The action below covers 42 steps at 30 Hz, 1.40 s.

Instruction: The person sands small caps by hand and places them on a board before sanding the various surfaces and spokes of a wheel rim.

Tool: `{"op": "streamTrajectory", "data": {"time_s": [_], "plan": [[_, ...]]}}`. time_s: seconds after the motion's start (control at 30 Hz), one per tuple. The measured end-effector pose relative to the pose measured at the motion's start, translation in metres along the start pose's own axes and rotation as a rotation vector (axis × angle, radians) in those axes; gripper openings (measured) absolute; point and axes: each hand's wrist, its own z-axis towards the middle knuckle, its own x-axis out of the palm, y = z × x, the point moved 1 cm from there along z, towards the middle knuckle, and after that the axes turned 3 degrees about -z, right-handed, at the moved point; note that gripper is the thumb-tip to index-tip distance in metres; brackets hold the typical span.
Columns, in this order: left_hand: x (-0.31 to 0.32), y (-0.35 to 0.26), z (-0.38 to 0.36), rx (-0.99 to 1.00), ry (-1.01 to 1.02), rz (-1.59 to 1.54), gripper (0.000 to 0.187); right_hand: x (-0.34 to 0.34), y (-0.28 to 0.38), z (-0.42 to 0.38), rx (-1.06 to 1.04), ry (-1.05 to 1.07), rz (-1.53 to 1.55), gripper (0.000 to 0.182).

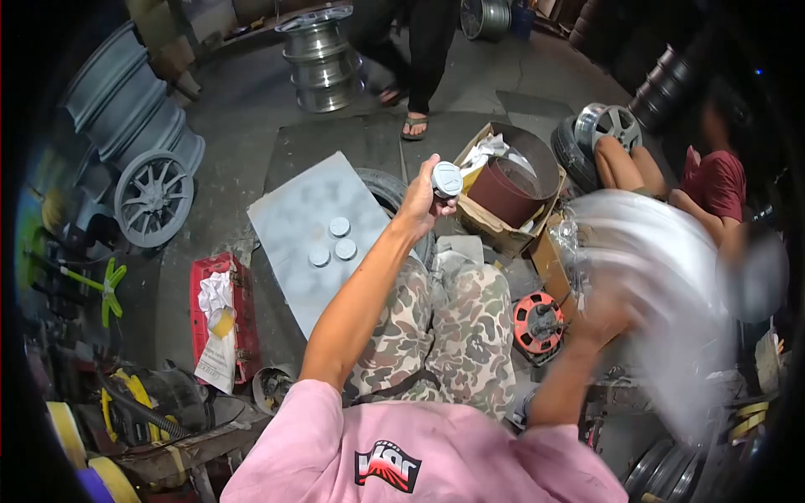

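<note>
My left hand (425, 197) is stretched out in front of me, its fingers wrapped round a round grey wheel centre cap (448, 178). Below and left of it, three similar caps (339, 226) sit close together on a flat grey-dusted board (285, 210). Out to the right is my right hand (608, 310), smeared by motion. It grips a large, whitish see-through plastic bag (671, 277) that is spread out and blurred. How the fingers hold the plastic is not clear.
An open cardboard box (490, 214) with a brown abrasive roll (511, 189) stands ahead. A red toolbox (247, 323) lies left, a red cable reel (538, 323) right. Stacked wheel rims (126, 92) stand far left. One person (419, 59) stands ahead; another (713, 184) sits right.
</note>
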Motion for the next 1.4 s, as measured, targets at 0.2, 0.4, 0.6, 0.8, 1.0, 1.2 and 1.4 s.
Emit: {"op": "streamTrajectory", "data": {"time_s": [0.2, 0.4, 0.6, 0.8, 1.0, 1.2, 1.4], "plan": [[-0.042, -0.026, -0.023, 0.027, -0.117, 0.083, 0.046, -0.085, 0.050, 0.014, -0.340, 1.180, 1.768, 0.040], [-0.145, -0.055, -0.057, 0.221, -0.304, 0.088, 0.046, -0.060, 0.030, 0.023, 0.020, 0.903, 1.609, 0.053], [-0.321, -0.072, -0.062, 0.240, -0.869, 0.966, 0.055, -0.077, 0.051, -0.043, -0.247, 0.801, 1.208, 0.077], [-0.369, -0.052, -0.075, 0.327, -0.890, 1.717, 0.050, -0.071, 0.048, -0.039, -0.023, 0.699, 1.259, 0.068], [-0.298, -0.060, -0.062, 0.519, -0.607, 1.947, 0.053, -0.054, 0.036, -0.067, 0.079, 0.569, 1.115, 0.051], [-0.297, -0.047, -0.017, -0.046, -0.595, 2.117, 0.058, -0.042, 0.042, -0.081, 0.303, 0.536, 1.353, 0.054], [-0.219, -0.089, -0.028, 0.499, -0.411, 1.209, 0.061, -0.031, 0.042, -0.079, 0.141, 0.445, 1.271, 0.053]]}}
